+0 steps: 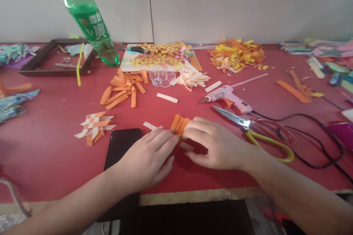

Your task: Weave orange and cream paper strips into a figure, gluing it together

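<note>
Side by side at the front of the table lie orange paper strips [179,123], crossed by a cream paper strip [150,126] whose ends stick out on both sides. My left hand [158,150] is closed with its fingertips on the left edge of the orange strips. From the right, my right hand [208,141] curls its fingers over the same strips; its fingers hide part of them. Left of my hands rests a woven orange and cream paper piece [95,126]. A dark phone [120,145] lies partly under my left wrist.
A pink glue gun [230,97] and scissors [248,123] lie to the right, with a black cord. Orange strips [124,88], cream strips [193,79], a clear bead tray [162,78] and yellow-orange scraps [237,53] sit behind. A green bottle [91,22] stands by a dark frame [49,71].
</note>
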`<action>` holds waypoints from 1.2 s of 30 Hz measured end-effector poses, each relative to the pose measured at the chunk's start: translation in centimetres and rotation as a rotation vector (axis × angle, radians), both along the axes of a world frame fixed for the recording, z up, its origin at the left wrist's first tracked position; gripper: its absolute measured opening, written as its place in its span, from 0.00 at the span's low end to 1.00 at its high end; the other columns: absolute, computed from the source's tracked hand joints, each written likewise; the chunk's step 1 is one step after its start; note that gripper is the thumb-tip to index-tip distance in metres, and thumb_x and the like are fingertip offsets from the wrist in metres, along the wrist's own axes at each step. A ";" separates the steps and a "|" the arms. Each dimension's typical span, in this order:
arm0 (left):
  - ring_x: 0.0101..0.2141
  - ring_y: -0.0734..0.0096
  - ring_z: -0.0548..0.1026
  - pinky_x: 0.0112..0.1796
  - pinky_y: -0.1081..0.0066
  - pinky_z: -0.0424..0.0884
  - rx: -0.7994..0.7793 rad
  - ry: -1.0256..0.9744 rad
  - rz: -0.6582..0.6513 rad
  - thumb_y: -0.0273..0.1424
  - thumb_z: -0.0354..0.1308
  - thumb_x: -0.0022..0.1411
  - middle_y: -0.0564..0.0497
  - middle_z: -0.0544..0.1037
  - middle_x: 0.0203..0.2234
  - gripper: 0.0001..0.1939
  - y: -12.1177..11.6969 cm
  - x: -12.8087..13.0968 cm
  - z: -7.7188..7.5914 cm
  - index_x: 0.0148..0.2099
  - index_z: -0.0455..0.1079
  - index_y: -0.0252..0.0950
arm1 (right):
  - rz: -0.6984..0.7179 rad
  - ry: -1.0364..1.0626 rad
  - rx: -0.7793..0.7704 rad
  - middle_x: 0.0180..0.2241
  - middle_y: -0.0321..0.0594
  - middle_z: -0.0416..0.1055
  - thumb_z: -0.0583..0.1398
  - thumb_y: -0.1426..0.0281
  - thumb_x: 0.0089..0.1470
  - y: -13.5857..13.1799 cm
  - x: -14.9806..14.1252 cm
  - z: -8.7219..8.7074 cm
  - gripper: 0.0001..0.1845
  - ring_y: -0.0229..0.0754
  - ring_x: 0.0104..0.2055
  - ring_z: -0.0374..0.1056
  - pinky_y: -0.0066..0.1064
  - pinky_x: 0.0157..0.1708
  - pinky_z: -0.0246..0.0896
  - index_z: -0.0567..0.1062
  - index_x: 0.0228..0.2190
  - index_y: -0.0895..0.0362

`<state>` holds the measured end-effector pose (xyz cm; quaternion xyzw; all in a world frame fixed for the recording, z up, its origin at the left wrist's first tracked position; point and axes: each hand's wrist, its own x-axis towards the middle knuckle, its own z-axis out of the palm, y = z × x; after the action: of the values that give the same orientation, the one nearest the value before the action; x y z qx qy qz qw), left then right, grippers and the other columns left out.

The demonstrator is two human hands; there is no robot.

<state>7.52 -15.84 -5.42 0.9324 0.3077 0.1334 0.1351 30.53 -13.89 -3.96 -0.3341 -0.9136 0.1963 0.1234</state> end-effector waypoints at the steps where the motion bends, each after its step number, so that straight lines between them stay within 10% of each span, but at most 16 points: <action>1: 0.53 0.56 0.70 0.57 0.55 0.65 0.004 -0.021 0.006 0.24 0.49 0.63 0.40 0.72 0.51 0.22 0.0 -0.1 0.0 0.59 0.60 0.28 | -0.007 -0.017 -0.004 0.33 0.41 0.67 0.61 0.66 0.53 0.0 0.0 0.0 0.08 0.42 0.36 0.59 0.35 0.36 0.58 0.70 0.31 0.58; 7: 0.50 0.67 0.71 0.51 0.68 0.70 -0.129 -0.198 0.086 0.21 0.49 0.63 0.44 0.71 0.52 0.20 0.3 -0.6 0.2 0.57 0.62 0.34 | -0.049 -0.037 -0.009 0.31 0.40 0.67 0.57 0.70 0.57 0.1 -0.1 -0.1 0.07 0.40 0.34 0.60 0.32 0.33 0.56 0.70 0.28 0.58; 16: 0.49 0.57 0.71 0.50 0.57 0.70 -0.069 -0.024 0.076 0.28 0.54 0.64 0.42 0.74 0.48 0.17 2.2 0.2 0.3 0.56 0.65 0.33 | -0.073 0.016 -0.070 0.33 0.40 0.70 0.55 0.74 0.59 0.1 0.0 -0.2 0.06 0.39 0.35 0.64 0.31 0.34 0.59 0.73 0.32 0.58; 24: 0.40 0.62 0.77 0.40 0.64 0.75 0.203 0.038 -0.120 0.24 0.47 0.68 0.44 0.79 0.38 0.10 3.6 -0.1 0.5 0.46 0.69 0.33 | -0.118 0.113 0.085 0.37 0.44 0.70 0.64 0.55 0.51 0.6 0.2 -1.3 0.20 0.45 0.40 0.63 0.38 0.38 0.63 0.73 0.38 0.58; 30: 0.36 0.63 0.78 0.37 0.65 0.75 0.379 -0.203 -0.199 0.22 0.50 0.67 0.44 0.81 0.35 0.10 3.3 0.1 1.4 0.47 0.69 0.31 | -0.056 0.273 0.147 0.36 0.44 0.70 0.62 0.65 0.55 0.3 0.1 -0.9 0.10 0.43 0.39 0.63 0.37 0.39 0.62 0.73 0.36 0.59; 36: 0.33 0.72 0.78 0.34 0.73 0.72 -0.038 -0.356 0.076 0.27 0.53 0.66 0.51 0.81 0.36 0.10 2.4 0.9 3.8 0.49 0.70 0.38 | -0.104 0.536 -0.176 0.30 0.38 0.68 0.59 0.70 0.58 0.1 0.1 0.4 0.05 0.35 0.31 0.64 0.28 0.30 0.60 0.73 0.30 0.57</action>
<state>8.39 -13.49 -1.58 0.8789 0.3166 0.2955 0.1998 30.66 -13.74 -3.54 -0.3261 -0.8096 0.3493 0.3408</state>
